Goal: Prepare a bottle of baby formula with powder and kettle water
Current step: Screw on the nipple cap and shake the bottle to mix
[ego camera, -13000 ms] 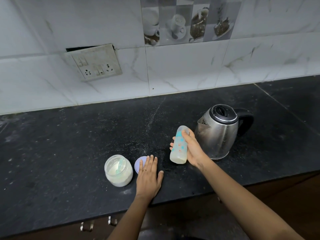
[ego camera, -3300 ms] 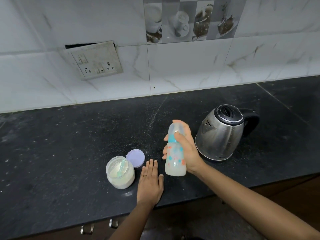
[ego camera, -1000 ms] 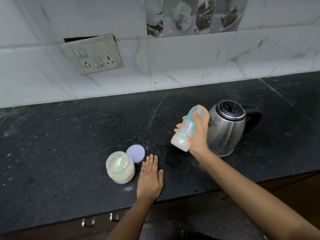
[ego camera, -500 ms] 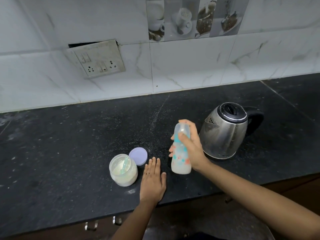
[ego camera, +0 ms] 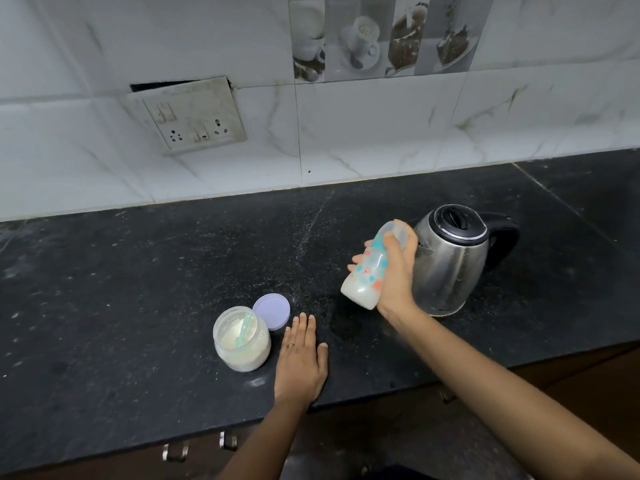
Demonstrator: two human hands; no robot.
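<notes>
Black speckled stone makes up the counter (ego camera: 138, 306), matte and dusted with pale flecks, backed by glossy white marble-veined tiles (ego camera: 381, 133). At ten o'clock on the wall hangs a grimy rectangular switch plate (ego camera: 194, 114), tilted, with a dark gap above it.

Toward seven o'clock from the frame's centre stands a squat, round clear jar (ego camera: 241, 339) of cream-coloured powder, open, with a pale turquoise plastic scoop (ego camera: 244, 329) lying in the powder. Its flat lilac lid (ego camera: 271, 311) rests on the stone at the jar's one o'clock, touching or just beside it.

Just right of the jar, the left hand (ego camera: 302, 362) lies flat, palm down, fingers straight and close together, gripping nothing; a thin ring sits on one finger.

At three o'clock from centre, the right hand (ego camera: 394, 271) is wrapped around a translucent cylindrical baby bottle (ego camera: 367, 271) printed with teal and orange marks, raised off the counter and tilted with its capped top toward one o'clock. Milky white liquid fills its rounded base.

Directly behind the hand stands a brushed steel kettle (ego camera: 453, 261), dome-shaped, smudged, with a black lid and a curved black handle at its three o'clock.
</notes>
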